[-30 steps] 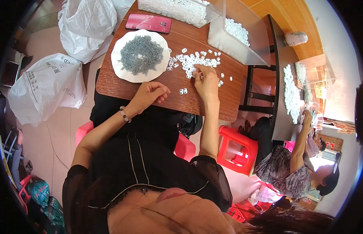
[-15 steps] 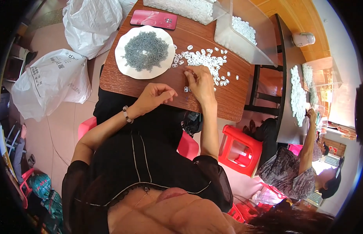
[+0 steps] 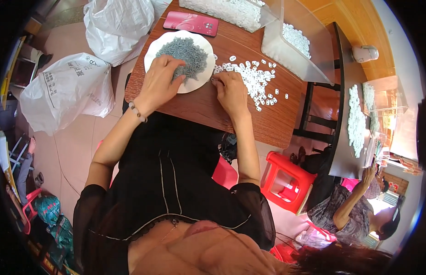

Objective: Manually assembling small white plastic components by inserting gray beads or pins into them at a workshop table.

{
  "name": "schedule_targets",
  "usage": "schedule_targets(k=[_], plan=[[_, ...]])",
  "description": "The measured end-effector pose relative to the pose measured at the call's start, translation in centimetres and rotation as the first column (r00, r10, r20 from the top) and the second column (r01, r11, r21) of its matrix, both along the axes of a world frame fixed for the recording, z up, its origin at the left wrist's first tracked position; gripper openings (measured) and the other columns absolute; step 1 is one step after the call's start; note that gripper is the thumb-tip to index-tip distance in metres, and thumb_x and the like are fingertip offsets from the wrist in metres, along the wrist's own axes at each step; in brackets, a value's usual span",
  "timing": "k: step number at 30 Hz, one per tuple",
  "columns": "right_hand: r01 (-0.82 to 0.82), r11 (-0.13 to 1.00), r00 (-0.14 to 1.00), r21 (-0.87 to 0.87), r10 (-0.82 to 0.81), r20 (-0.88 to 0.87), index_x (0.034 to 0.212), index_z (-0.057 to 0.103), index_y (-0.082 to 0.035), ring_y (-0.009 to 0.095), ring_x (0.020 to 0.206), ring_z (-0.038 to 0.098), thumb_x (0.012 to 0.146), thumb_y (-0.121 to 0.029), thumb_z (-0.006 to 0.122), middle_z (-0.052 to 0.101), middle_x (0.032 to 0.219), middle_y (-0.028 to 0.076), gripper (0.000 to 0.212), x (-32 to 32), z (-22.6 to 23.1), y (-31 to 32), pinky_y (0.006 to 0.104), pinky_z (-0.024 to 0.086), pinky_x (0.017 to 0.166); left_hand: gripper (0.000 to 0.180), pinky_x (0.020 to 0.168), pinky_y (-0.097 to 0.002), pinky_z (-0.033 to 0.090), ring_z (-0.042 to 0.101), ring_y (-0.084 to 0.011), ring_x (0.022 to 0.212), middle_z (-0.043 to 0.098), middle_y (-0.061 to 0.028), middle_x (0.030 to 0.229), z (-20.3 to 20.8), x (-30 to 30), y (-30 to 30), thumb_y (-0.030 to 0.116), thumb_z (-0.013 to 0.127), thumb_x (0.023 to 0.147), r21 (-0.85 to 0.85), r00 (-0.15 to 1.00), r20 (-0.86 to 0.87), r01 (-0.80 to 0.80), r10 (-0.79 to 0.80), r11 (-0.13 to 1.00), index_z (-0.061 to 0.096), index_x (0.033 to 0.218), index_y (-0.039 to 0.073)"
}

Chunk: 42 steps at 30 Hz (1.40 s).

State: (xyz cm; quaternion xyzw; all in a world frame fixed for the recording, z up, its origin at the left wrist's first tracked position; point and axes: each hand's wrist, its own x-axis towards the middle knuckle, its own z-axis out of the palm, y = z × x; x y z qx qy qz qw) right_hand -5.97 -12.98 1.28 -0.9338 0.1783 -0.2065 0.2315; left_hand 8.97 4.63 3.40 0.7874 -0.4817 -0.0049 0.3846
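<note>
My left hand (image 3: 160, 86) reaches over a white scalloped plate (image 3: 208, 48), its thumb and fingers apart at the near side of a heap of small grey screw-like pieces (image 3: 197, 59). Some of the heap is hidden under the fingers. Just right of the plate, my right hand (image 3: 233, 94) rests low over the brown table (image 3: 263, 121), thumb and forefinger pinched on a small white plastic piece, of which only a bit shows. Beside and beyond that hand lie many loose white plastic pieces (image 3: 258, 80) with two dark holes each.
A pink phone (image 3: 191, 23) lies behind the plate. Clear bins (image 3: 297, 57) of white pieces stand at the back right. White sacks (image 3: 68, 94) sit on the floor at left, a red stool (image 3: 286, 183) at right. Another person (image 3: 345, 208) works at a dark table.
My left hand has moved from the table's front edge up and left over the plate. My right hand has shifted slightly toward the plate. The view has moved a little.
</note>
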Motion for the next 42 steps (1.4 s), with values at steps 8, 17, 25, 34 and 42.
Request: schedule_targets(k=[8,17,25,34,42], plan=[[0.021,1.0,0.995,0.006,-0.02,-0.102,0.088,0.065,-0.006,0.033,0.089,0.057,0.077,-0.003,0.065,0.062,0.088,0.014,0.011,0.1,1.0,0.2,0.0429,0.048,0.073,0.016,0.078,-0.0414,0.045,0.055,-0.0335,0.093,0.057,-0.0121,0.092,-1.2,1.1,-1.1,0.01,0.067,0.08,0.206,0.999,0.025,0.038,-0.044,0.978,0.064,0.095,0.006],[0.048,0.998,0.995,0.037,-0.044,-0.091,0.09,0.063,-0.004,0.034,0.081,0.058,0.077,-0.004,0.066,0.062,0.079,0.015,0.013,-0.2,0.5,0.2,0.0432,0.047,0.072,0.011,0.065,-0.0398,0.045,0.058,-0.0291,0.072,0.059,-0.0121,0.074,0.0,1.4,-1.4,0.013,0.067,0.079,0.092,0.987,-0.161,0.033,-0.018,0.995,0.068,0.082,0.003],[0.099,0.993,0.987,0.068,-0.089,-0.138,0.087,0.061,-0.004,0.033,0.082,0.058,0.081,-0.01,0.065,0.062,0.079,0.015,0.01,-0.8,0.7,0.2,0.0425,0.047,0.071,0.013,0.053,-0.0238,0.04,0.048,-0.0057,0.056,0.067,-0.0036,0.073,-1.6,2.2,-1.5,0.012,0.069,0.083,-0.128,0.852,-0.523,-0.034,-0.038,0.991,0.073,0.091,0.002],[0.114,0.943,0.982,0.314,-0.154,0.107,0.088,0.061,-0.004,0.026,0.075,0.057,0.083,-0.008,0.065,0.06,0.077,0.011,0.007,-1.2,3.4,2.0,0.0366,0.046,0.064,0.016,0.068,-0.0185,0.045,0.059,-0.0045,0.074,0.071,-0.0028,0.084,0.3,1.2,-1.4,0.008,0.067,0.084,-0.266,0.477,-0.86,-0.116,-0.181,0.957,0.072,0.095,-0.002],[-0.056,0.998,0.898,-0.028,0.063,0.435,0.093,0.066,-0.005,0.028,0.074,0.056,0.073,0.001,0.07,0.06,0.081,0.009,0.021,-0.9,4.6,5.1,0.0362,0.046,0.063,0.013,0.061,-0.0169,0.039,0.052,-0.002,0.069,0.066,0.0025,0.077,1.9,-3.3,-1.1,0.01,0.065,0.087,-0.254,0.291,-0.926,-0.015,-0.239,0.967,0.071,0.091,-0.001]])
